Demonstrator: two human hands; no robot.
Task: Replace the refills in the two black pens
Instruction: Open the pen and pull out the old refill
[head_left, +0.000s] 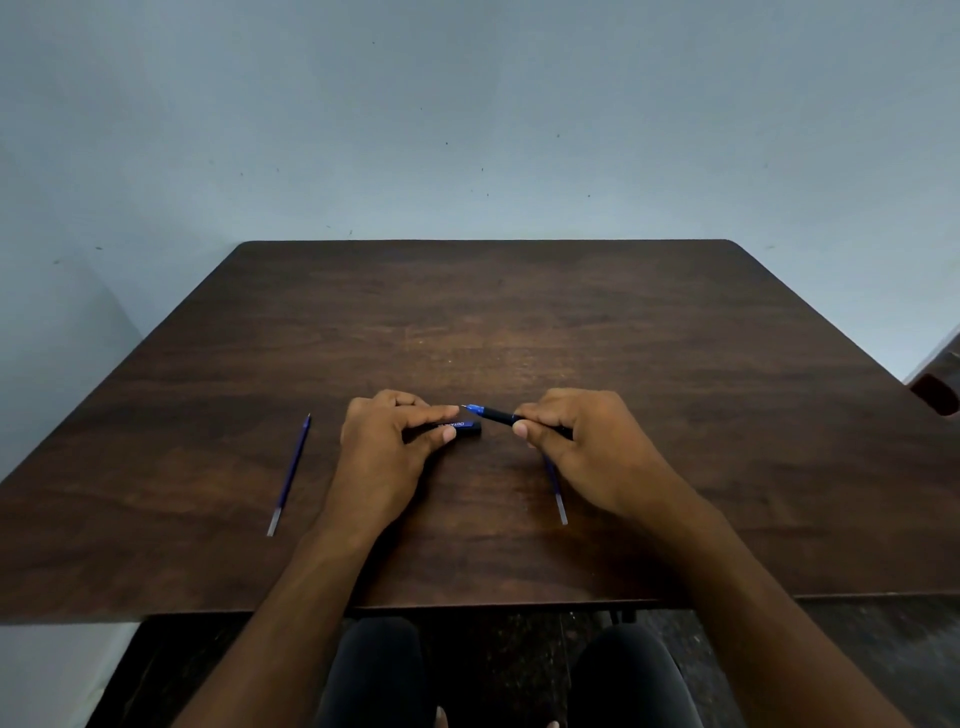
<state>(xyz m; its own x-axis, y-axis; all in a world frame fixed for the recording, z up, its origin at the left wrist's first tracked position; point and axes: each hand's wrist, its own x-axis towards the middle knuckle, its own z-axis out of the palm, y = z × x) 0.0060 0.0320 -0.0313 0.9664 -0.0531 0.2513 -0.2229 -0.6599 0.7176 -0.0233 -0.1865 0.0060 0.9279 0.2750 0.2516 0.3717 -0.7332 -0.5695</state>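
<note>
Our right hand (576, 441) pinches a black pen (506, 417) by its barrel, the blue tip section and bare point aimed left toward the other hand. Our left hand (384, 441) grips a black pen cap (457, 427) with blue print, thumb beneath and fingers on top, low over the tabletop (519, 322) near the middle of its near half. The gap between point and cap is small — if the two are not lined up, we judge the tip could jab a fingertip or smear ink, and a loose pinch might let the barrel roll away. One blue refill (291, 475) lies well left of the left hand, pointing toward the far edge; a second refill (557, 493) lies partly hidden under the right hand, where a careless wrist could nudge it toward the near edge. We cannot tell which refills are spent — a mix-up is possible. The tabletop is dark wood grain with rounded far corners, set against a pale blue-grey wall (467, 130).
</note>
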